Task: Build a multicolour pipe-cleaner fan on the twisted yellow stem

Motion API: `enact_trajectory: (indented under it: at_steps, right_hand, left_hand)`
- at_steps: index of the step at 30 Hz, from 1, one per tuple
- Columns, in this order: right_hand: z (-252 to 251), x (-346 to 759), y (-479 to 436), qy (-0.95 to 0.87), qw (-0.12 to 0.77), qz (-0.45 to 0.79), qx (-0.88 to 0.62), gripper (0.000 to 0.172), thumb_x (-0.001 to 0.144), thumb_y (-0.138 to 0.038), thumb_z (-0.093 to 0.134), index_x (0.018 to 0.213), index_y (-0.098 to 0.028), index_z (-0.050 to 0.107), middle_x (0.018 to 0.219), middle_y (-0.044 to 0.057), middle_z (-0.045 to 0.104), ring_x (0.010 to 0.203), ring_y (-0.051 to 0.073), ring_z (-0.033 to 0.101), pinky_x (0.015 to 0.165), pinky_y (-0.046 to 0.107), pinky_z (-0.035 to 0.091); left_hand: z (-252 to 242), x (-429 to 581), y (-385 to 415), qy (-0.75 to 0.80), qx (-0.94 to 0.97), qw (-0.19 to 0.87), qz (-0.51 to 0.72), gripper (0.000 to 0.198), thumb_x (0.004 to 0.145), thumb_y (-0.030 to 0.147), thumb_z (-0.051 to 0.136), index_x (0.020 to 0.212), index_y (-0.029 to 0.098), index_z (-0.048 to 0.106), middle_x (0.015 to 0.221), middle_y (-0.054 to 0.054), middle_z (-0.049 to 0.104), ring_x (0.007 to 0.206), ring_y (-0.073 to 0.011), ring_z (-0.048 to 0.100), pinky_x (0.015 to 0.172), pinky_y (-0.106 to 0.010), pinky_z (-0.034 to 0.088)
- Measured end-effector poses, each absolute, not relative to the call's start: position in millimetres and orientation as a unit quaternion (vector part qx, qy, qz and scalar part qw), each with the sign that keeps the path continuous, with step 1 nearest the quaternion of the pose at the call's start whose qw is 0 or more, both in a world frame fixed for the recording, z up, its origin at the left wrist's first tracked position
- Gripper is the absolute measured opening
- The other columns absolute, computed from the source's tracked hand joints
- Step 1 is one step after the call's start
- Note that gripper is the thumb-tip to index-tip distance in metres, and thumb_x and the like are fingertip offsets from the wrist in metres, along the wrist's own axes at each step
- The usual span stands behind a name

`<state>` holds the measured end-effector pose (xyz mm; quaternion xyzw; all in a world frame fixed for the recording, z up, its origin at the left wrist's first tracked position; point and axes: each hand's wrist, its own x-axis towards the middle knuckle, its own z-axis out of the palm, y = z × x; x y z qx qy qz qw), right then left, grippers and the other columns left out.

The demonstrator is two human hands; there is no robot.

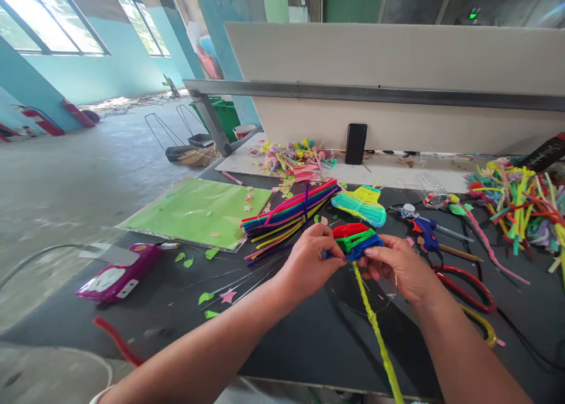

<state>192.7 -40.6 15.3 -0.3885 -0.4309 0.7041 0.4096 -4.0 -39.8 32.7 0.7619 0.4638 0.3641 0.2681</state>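
Between both hands, above the dark table, is a pipe-cleaner piece [356,237] with red, green and blue bands. A twisted yellow pipe-cleaner stem [371,315] hangs from its underside toward the table's front edge. My left hand [314,255] pinches the piece's left side between thumb and fingers. On its right, blue side, my right hand [399,265] grips it, the other fingers curled below. Just behind lies a yellow and turquoise pipe-cleaner piece [359,206]. A bundle of multicoloured pipe cleaners [286,217], tied with a purple one, rests left of it.
A blue glue gun [426,234] and red-handled scissors [468,291] lie to the right. Pipe-cleaner scraps heap at the back [300,158] and far right [521,201]. A phone [355,144] leans on the white board [397,56]. Leftward are a green sheet [189,212] and purple packet [119,277].
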Motion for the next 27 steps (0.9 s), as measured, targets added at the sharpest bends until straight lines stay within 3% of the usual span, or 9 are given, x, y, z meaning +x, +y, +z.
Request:
enact_trajectory:
  at_steps: [3,6,9,11,14,19,27]
  right_hand:
    - [16.3,193.0,-42.3,-0.435,0.414,0.703,-0.380,0.006,0.074,-0.021,0.064,0.076,-0.016,0.064,0.065,0.002,0.066,0.044,0.009,0.052,0.056,0.028,0.050]
    - [18.3,193.3,-43.7,-0.440,0.421,0.700,-0.373,0.007,0.074,-0.022,0.064,0.076,-0.016,0.065,0.065,0.002,0.065,0.044,0.009,0.052,0.057,0.029,0.049]
    - [19.7,193.8,-43.5,-0.444,0.429,0.691,-0.376,0.007,0.074,-0.022,0.064,0.075,-0.016,0.065,0.065,0.001,0.065,0.045,0.009,0.052,0.056,0.028,0.049]
    - [19.8,194.4,-42.7,-0.447,0.433,0.685,-0.379,0.006,0.074,-0.022,0.064,0.075,-0.016,0.065,0.064,0.001,0.065,0.045,0.009,0.051,0.055,0.028,0.048]
    - [19.6,195.1,-42.1,-0.449,0.433,0.681,-0.383,0.006,0.074,-0.023,0.064,0.076,-0.016,0.065,0.065,0.001,0.065,0.044,0.009,0.051,0.055,0.028,0.049]
    - [19.2,194.4,-43.7,-0.444,0.431,0.686,-0.383,0.006,0.074,-0.023,0.064,0.076,-0.017,0.064,0.066,0.000,0.065,0.044,0.008,0.051,0.056,0.029,0.050]
    - [15.5,190.6,-43.2,-0.444,0.400,0.672,-0.437,0.018,0.073,-0.025,0.065,0.090,-0.020,0.064,0.070,-0.001,0.061,0.063,0.013,0.059,0.063,0.032,0.055]
  left_hand:
    - [27.1,-1.8,-35.5,0.494,0.669,0.350,0.431,0.020,0.058,0.009,0.071,0.067,0.016,0.055,0.092,-0.002,0.051,0.089,-0.0161,0.052,0.078,-0.028,0.042]
    - [24.3,-2.5,-34.6,0.454,0.551,0.527,0.462,0.035,0.060,0.012,0.072,0.088,0.019,0.052,0.091,0.000,0.053,0.084,-0.0140,0.053,0.073,-0.026,0.043]
    - [26.2,-6.5,-34.6,0.359,0.453,0.702,0.416,0.056,0.061,0.016,0.075,0.111,0.022,0.049,0.100,-0.003,0.057,0.089,-0.0157,0.056,0.075,-0.027,0.045]
    - [27.9,-10.6,-33.2,0.321,0.427,0.760,0.370,0.055,0.065,0.020,0.075,0.114,0.020,0.051,0.106,-0.006,0.058,0.093,-0.0179,0.057,0.074,-0.027,0.046]
    - [27.2,-15.5,-29.9,0.315,0.422,0.783,0.331,0.042,0.070,0.026,0.072,0.109,0.015,0.059,0.100,-0.009,0.061,0.085,-0.0162,0.059,0.069,-0.025,0.047]
    - [20.0,-12.2,-27.8,0.346,0.401,0.782,0.329,0.029,0.069,0.021,0.074,0.095,0.010,0.065,0.076,-0.004,0.062,0.061,-0.0074,0.055,0.062,-0.021,0.047]
    - [6.0,-1.7,-28.9,0.345,0.300,0.814,0.358,0.037,0.063,0.006,0.071,0.099,0.012,0.065,0.086,-0.009,0.067,0.074,-0.0165,0.063,0.074,-0.032,0.051]
